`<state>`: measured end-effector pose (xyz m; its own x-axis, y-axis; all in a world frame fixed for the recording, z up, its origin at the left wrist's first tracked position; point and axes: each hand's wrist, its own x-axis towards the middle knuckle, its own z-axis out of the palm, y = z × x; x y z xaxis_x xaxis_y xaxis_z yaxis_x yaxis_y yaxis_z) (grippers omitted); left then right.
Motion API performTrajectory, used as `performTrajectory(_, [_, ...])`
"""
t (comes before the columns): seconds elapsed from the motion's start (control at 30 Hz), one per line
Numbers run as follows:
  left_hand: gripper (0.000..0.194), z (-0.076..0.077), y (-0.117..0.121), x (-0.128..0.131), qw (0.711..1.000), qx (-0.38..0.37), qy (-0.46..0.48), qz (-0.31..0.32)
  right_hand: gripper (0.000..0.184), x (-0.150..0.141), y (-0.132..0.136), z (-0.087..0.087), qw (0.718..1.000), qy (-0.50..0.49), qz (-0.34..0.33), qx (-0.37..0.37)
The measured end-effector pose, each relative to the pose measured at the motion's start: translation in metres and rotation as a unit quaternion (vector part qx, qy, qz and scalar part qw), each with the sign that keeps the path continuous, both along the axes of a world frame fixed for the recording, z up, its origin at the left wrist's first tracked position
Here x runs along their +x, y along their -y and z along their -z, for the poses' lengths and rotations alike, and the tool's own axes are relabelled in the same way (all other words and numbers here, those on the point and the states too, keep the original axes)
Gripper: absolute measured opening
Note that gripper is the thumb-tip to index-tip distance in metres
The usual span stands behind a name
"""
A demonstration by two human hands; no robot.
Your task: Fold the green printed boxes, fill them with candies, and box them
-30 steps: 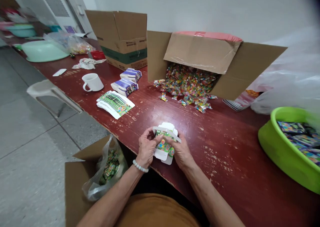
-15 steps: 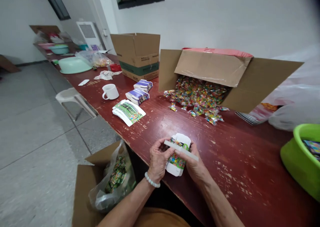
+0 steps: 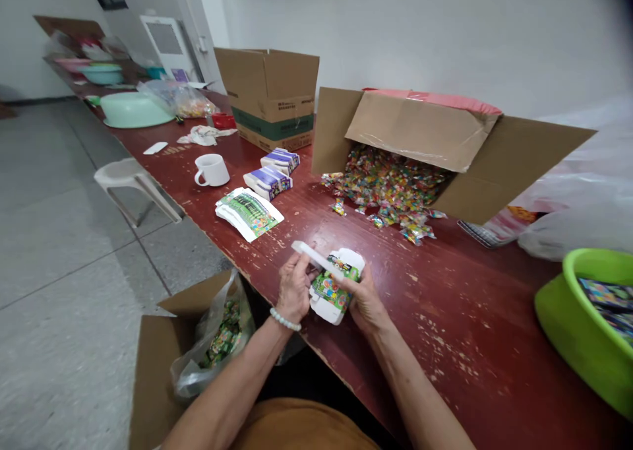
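A small green printed carton (image 3: 332, 288) with white end flaps lies tilted between the two hands, low in the middle of the frame, above the near edge of the red table (image 3: 475, 305). The right hand (image 3: 366, 298) is closed on the carton's right side, its thumb over the printed face. The left hand (image 3: 295, 288) is closed at the left, thumb and fingers around a pale, narrow strip (image 3: 316, 258) that slants across the carton's upper part; whether it is joined to the carton I cannot tell. A beaded bracelet (image 3: 285, 319) circles the left wrist. Up and to the left lies a stack of flat green printed sheets (image 3: 248, 214), with two purple-and-white cartons (image 3: 268, 182) just behind it and a white mug (image 3: 211, 170) near them. Wrapped candies (image 3: 390, 179) spill from an open cardboard box (image 3: 420, 130) in the upper right, and a taller box (image 3: 270, 100) stands left of it. At the right edge, a lime-green basin (image 3: 568, 318) holds dark printed packets (image 3: 610, 298). In the lower left, a clear bag (image 3: 198, 367) with green packets (image 3: 225, 334) sits in another open box (image 3: 153, 371).
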<state>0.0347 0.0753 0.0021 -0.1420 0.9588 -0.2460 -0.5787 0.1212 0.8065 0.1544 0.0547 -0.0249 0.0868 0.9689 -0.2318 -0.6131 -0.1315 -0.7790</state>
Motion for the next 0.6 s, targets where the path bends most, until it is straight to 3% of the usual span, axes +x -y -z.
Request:
performTrajectory(0.2, [0.051, -0.001, -0.021, -0.016, 0.998, -0.018, -0.014, -0.053, 0.082, 0.001, -0.003, 0.002, 1.000, 0.002, 0.014, -0.015])
performTrajectory(0.37, [0.047, -0.017, -0.034, -0.067, 0.988, 0.034, -0.046, -0.145, 0.085, -0.001, -0.015, 0.003, 0.998, 0.033, 0.040, -0.025])
performTrajectory(0.47, [0.043, -0.023, -0.022, -0.091, 0.994, 0.016, -0.082, -0.072, 0.087, -0.018, -0.030, 0.003, 0.998, 0.023, 0.057, -0.015])
performTrajectory(0.53, [0.047, -0.019, -0.008, -0.091, 0.995, -0.035, -0.098, 0.002, 0.084, -0.034, -0.040, 0.002, 0.999, 0.009, 0.045, -0.006])
performTrajectory(0.6, [0.055, -0.009, 0.005, -0.082, 0.991, -0.060, -0.113, 0.031, 0.076, -0.049, -0.047, 0.002, 0.999, -0.003, 0.029, 0.013])
